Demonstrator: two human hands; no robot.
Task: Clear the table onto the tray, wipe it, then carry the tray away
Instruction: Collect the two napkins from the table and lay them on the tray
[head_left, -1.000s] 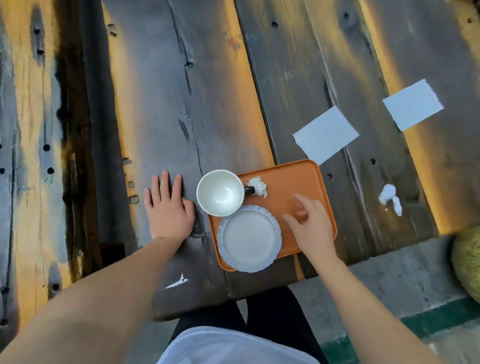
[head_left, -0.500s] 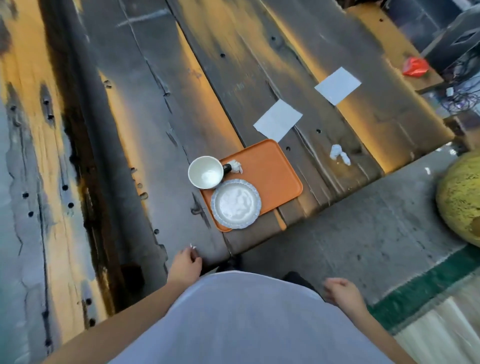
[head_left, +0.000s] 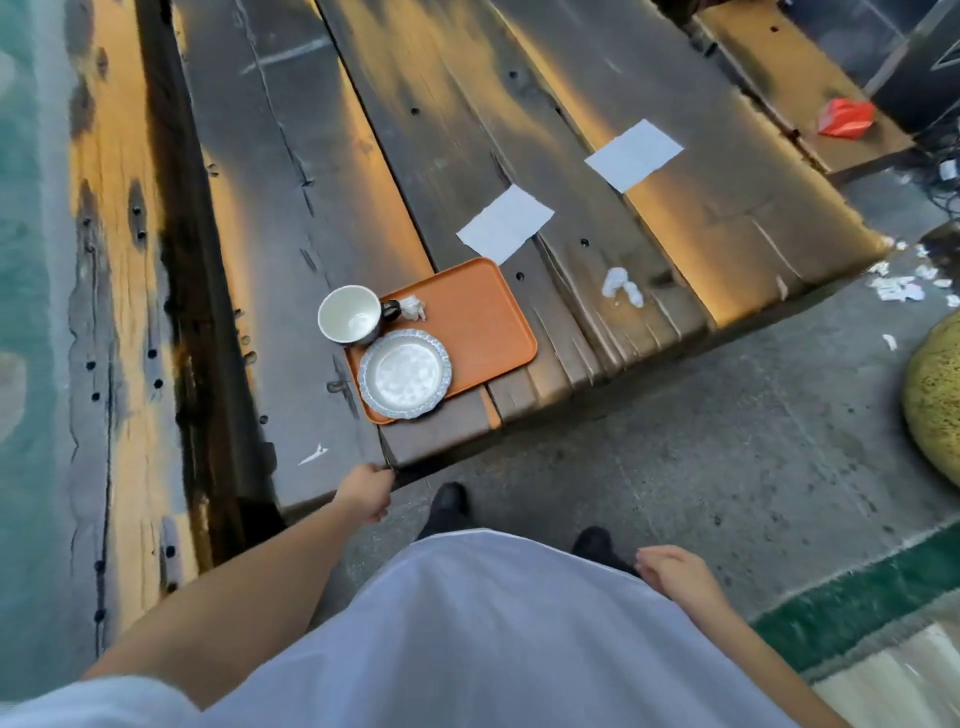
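Observation:
An orange tray (head_left: 483, 312) lies near the front edge of the dark wooden table (head_left: 291, 218). On the tray sit a white cup (head_left: 349, 322), a pale plate (head_left: 404, 374) and a crumpled tissue (head_left: 413, 307). To the right of the tray, on the table, lies another crumpled tissue (head_left: 622, 286), with two flat white napkins (head_left: 505, 223) (head_left: 634, 154) beyond it. My left hand (head_left: 366, 491) rests on the table's front edge, fingers curled over it. My right hand (head_left: 670, 571) hangs loosely curled beside my body, holding nothing. I stand back from the table.
A small white scrap (head_left: 313, 454) lies on the table near my left hand. Torn paper bits (head_left: 898, 286) litter the concrete floor at right, beside a yellow-green rounded object (head_left: 935, 400). A red item (head_left: 844, 119) sits on a far wooden surface.
Both hands have left the tray area and drawn back. The view has risen as I stood up; my left hand now rests on the table's edge, my right hangs by my side.

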